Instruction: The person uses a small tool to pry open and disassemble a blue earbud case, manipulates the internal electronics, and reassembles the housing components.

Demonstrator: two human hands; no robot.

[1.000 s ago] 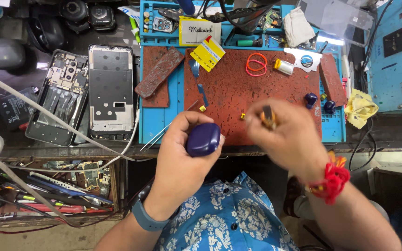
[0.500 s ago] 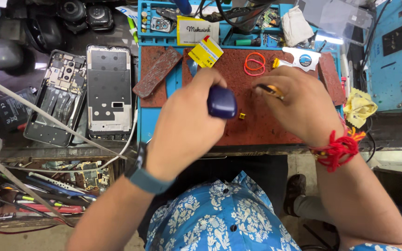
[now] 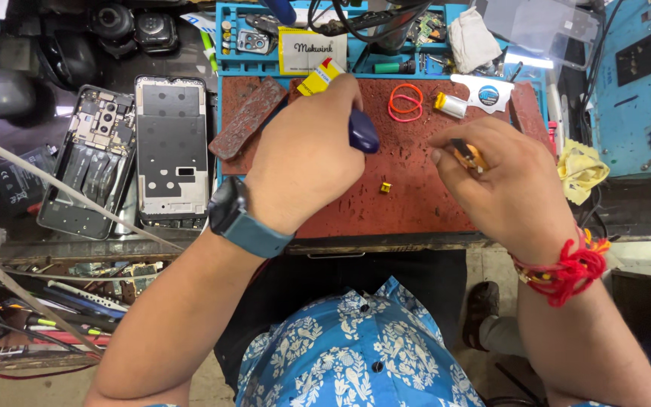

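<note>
Dark blue rounded case (image 3: 362, 133), glossy, held in the left hand (image 3: 307, 162) above the red mat (image 3: 416, 203) on the worktop; only its rounded end shows, poking out past the curled fingers (image 3: 340, 94) on the side facing the right hand, the rest hidden inside the fist. Long axis cannot be told from what is visible. Left fingers closed around the case, knuckles up, a dark watch with a blue strap (image 3: 242, 220) on the wrist. Right hand (image 3: 502, 185), with red thread (image 3: 566, 267) tied at the wrist, sits level with the left and well apart from it, fingers pressed together in a pinch on a small orange-and-dark tool (image 3: 467, 154); whether the tool has a tip pointing toward the case cannot be told. Case lies toward the left of the right fingers, across a bare stretch of mat. Small yellow part (image 3: 386, 187) lies loose on the mat between the two hands, below the case and nearer the left fingers than the right. Beyond the fingers: orange rubber bands (image 3: 406, 102), a small yellow-capped white tube (image 3: 450, 104), a worn reddish strip (image 3: 248, 118). Out past the left wrist: two opened phones (image 3: 141, 154) lying side by side, backs off.
</note>
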